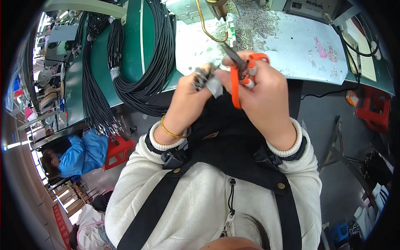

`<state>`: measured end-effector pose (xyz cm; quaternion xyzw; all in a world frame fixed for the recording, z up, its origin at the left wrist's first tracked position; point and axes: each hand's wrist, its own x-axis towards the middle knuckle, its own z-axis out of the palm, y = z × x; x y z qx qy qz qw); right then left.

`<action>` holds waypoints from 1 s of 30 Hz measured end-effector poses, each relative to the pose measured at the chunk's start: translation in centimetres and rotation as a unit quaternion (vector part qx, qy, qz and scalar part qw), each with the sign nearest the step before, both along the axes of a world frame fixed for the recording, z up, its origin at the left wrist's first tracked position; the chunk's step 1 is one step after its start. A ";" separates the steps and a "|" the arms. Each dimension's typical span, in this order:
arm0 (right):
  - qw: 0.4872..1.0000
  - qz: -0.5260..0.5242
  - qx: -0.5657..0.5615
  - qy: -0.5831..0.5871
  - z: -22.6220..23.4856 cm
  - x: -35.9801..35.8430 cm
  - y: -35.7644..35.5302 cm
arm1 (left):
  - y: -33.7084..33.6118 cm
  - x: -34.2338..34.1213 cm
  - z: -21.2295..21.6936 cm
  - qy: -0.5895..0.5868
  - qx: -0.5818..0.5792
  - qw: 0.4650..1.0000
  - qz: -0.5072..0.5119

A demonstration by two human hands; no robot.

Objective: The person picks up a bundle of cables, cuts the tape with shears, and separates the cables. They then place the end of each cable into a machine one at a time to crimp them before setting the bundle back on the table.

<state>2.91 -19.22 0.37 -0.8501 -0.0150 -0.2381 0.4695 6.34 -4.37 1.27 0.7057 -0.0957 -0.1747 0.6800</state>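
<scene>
My left hand [185,100] is closed around a small bundle of dark cable ends [201,80] with metallic-looking tips. A strip of grey tape [215,87] hangs off the bundle, between my two hands. In my right hand [270,89] are scissors with orange handles [236,91]; their dark blades point up and away, toward the machine. The fingertips of my right hand come close to the tape, but whether they touch it I cannot tell. Fingers hide much of the bundle.
Long coils of black cable [160,75] lie on the green bench [133,25] at left. A machine with a brass-coloured tube [204,27] stands ahead, beside many small metal parts [256,25] on a white board [287,54]. Red stools [373,110] and a seated person in blue [85,154] are nearby.
</scene>
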 end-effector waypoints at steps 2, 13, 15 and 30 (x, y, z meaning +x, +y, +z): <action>0.989 0.065 0.122 0.052 -0.4 0.1 0.1 | 0.3 -0.2 0.2 0.006 0.082 0.992 -0.095; 0.987 0.053 -0.086 -0.128 -0.2 -1.0 -0.1 | 0.3 -0.8 0.8 -0.054 0.021 0.997 0.040; 0.960 0.110 -0.232 -0.109 0.8 -1.5 -0.5 | 0.4 -0.7 0.7 -0.133 0.047 0.990 0.032; 0.882 0.141 0.426 0.145 0.5 -0.7 0.5 | 0.1 -0.7 0.2 -0.264 0.074 0.961 0.034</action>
